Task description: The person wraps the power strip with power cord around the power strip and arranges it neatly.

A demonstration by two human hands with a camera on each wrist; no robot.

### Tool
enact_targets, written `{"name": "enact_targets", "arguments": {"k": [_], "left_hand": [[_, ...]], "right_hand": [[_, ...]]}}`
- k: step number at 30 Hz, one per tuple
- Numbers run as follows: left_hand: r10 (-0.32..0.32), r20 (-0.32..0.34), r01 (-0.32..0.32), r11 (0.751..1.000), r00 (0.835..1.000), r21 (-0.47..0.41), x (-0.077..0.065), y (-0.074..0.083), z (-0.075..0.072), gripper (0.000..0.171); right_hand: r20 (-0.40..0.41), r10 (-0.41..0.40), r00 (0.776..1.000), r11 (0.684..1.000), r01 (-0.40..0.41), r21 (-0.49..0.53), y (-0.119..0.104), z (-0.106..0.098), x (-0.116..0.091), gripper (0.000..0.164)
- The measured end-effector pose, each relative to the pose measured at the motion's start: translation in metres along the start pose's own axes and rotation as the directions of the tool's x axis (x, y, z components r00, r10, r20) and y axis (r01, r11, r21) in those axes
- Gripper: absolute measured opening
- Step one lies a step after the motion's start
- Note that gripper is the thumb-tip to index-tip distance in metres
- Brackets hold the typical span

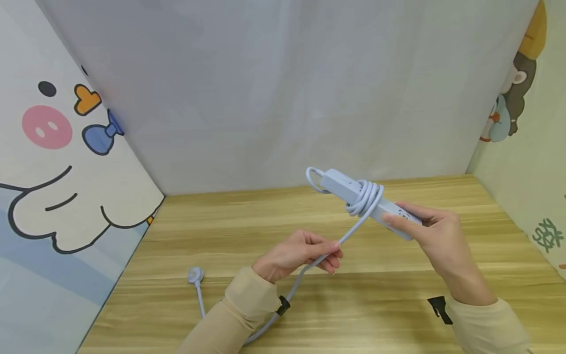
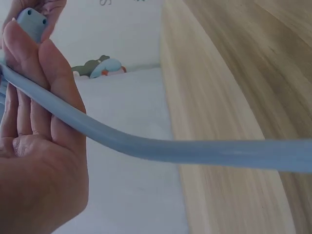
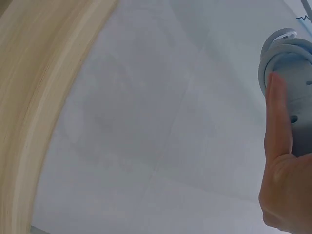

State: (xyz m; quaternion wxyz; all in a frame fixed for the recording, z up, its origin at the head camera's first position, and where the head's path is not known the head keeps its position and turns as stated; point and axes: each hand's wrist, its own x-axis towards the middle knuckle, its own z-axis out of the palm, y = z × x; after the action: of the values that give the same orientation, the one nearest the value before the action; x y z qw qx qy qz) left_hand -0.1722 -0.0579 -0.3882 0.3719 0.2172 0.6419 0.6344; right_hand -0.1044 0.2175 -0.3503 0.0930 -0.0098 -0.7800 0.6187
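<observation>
A white power strip (image 1: 386, 211) is held up at a tilt above the table by my right hand (image 1: 435, 236), thumb along one side and fingers behind it. Several turns of its white cord (image 1: 366, 197) wrap around the strip's middle. From there the cord slants down to my left hand (image 1: 302, 253), which pinches it between thumb and fingers. In the left wrist view the cord (image 2: 161, 150) runs across the palm and off to the right. The right wrist view shows my thumb (image 3: 278, 117) against the strip (image 3: 300, 92) beside the coils.
The cord's plug (image 1: 195, 275) lies on the wood-grain table (image 1: 221, 216) at the left, its line passing behind my left sleeve (image 1: 243, 305). A pale backdrop (image 1: 265, 98) stands behind the table, with cartoon-printed panels (image 1: 53, 196) at both sides. Black straps (image 1: 284, 306) show at both wrists.
</observation>
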Motion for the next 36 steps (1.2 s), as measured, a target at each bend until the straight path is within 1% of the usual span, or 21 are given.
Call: {"name": "enact_targets", "arguments": {"k": [2, 4, 6, 9, 11, 13, 16, 19, 22, 25, 27, 28, 30, 32, 34, 35, 36], "left_hand": [[0.009, -0.001, -0.009, 1.0, 1.0, 0.013, 0.001, -0.002, -0.002, 0.036], [0.014, -0.01, -0.014, 0.999, 1.0, 0.037, 0.001, -0.004, -0.004, 0.036], [0.016, -0.022, -0.015, 0.998, 1.0, 0.063, 0.001, -0.005, -0.005, 0.034], [0.025, -0.027, -0.022, 0.994, 0.999, 0.108, 0.002, -0.006, -0.005, 0.031], [0.033, -0.037, -0.027, 0.99, 0.999, 0.139, 0.004, -0.006, -0.003, 0.029], [0.049, -0.049, -0.04, 0.985, 0.998, 0.166, 0.005, -0.005, -0.002, 0.029], [0.071, -0.077, -0.056, 0.981, 0.994, 0.184, 0.006, -0.002, -0.002, 0.028], [0.111, -0.12, -0.087, 0.978, 0.987, 0.187, 0.004, 0.002, -0.007, 0.024], [0.132, -0.133, -0.102, 0.972, 0.982, 0.213, 0.002, 0.006, -0.015, 0.022], [0.109, -0.116, -0.076, 0.962, 0.987, 0.264, 0.002, 0.007, -0.028, 0.022], [0.084, -0.113, -0.048, 0.955, 0.99, 0.292, 0.0, 0.004, -0.038, 0.023], [0.072, -0.112, -0.037, 0.955, 0.991, 0.293, -0.001, 0.002, -0.043, 0.024], [0.046, -0.115, -0.014, 0.964, 0.992, 0.266, -0.002, -0.002, -0.053, 0.027], [0.013, -0.092, 0.004, 0.984, 0.996, 0.181, -0.003, -0.006, -0.059, 0.03], [-0.027, -0.06, 0.032, 0.995, 0.998, 0.093, -0.002, -0.009, -0.064, 0.032], [-0.048, -0.046, 0.051, 0.997, 0.998, 0.061, -0.001, -0.01, -0.066, 0.034], [-0.067, -0.033, 0.068, 0.997, 0.997, 0.041, 0.0, -0.011, -0.068, 0.035]], "right_hand": [[0.046, 0.022, 0.999, 0.993, -0.028, 0.117, 0.0, -0.002, -0.001, 0.046], [0.086, 0.007, 0.996, 0.971, -0.027, 0.236, 0.001, -0.003, -0.001, 0.041], [0.109, -0.011, 0.994, 0.951, -0.023, 0.308, 0.001, -0.003, -0.001, 0.035], [0.137, -0.045, 0.99, 0.923, -0.011, 0.384, 0.002, -0.002, 0.0, 0.026], [0.147, -0.054, 0.988, 0.911, -0.011, 0.411, 0.002, 0.0, 0.001, 0.024], [0.171, -0.082, 0.982, 0.887, -0.007, 0.463, 0.003, 0.001, 0.002, 0.025], [0.209, -0.128, 0.969, 0.861, 0.004, 0.508, 0.004, 0.001, 0.002, 0.03], [0.249, -0.166, 0.954, 0.852, 0.012, 0.524, 0.006, 0.001, 0.001, 0.034], [0.295, -0.214, 0.931, 0.851, 0.029, 0.524, 0.008, 0.001, 0.001, 0.036], [0.339, -0.285, 0.897, 0.841, 0.065, 0.537, 0.011, -0.004, 0.002, 0.04], [0.348, -0.341, 0.873, 0.825, 0.101, 0.555, 0.013, -0.009, 0.003, 0.043], [0.349, -0.358, 0.866, 0.82, 0.113, 0.562, 0.014, -0.011, 0.004, 0.044], [0.346, -0.384, 0.856, 0.807, 0.129, 0.576, 0.016, -0.014, 0.005, 0.044], [0.35, -0.395, 0.85, 0.805, 0.137, 0.577, 0.018, -0.016, 0.007, 0.045], [0.356, -0.383, 0.852, 0.824, 0.141, 0.549, 0.02, -0.018, 0.007, 0.047], [0.355, -0.367, 0.86, 0.841, 0.143, 0.521, 0.021, -0.02, 0.006, 0.047], [0.352, -0.339, 0.872, 0.865, 0.142, 0.482, 0.021, -0.022, 0.005, 0.047]]}}
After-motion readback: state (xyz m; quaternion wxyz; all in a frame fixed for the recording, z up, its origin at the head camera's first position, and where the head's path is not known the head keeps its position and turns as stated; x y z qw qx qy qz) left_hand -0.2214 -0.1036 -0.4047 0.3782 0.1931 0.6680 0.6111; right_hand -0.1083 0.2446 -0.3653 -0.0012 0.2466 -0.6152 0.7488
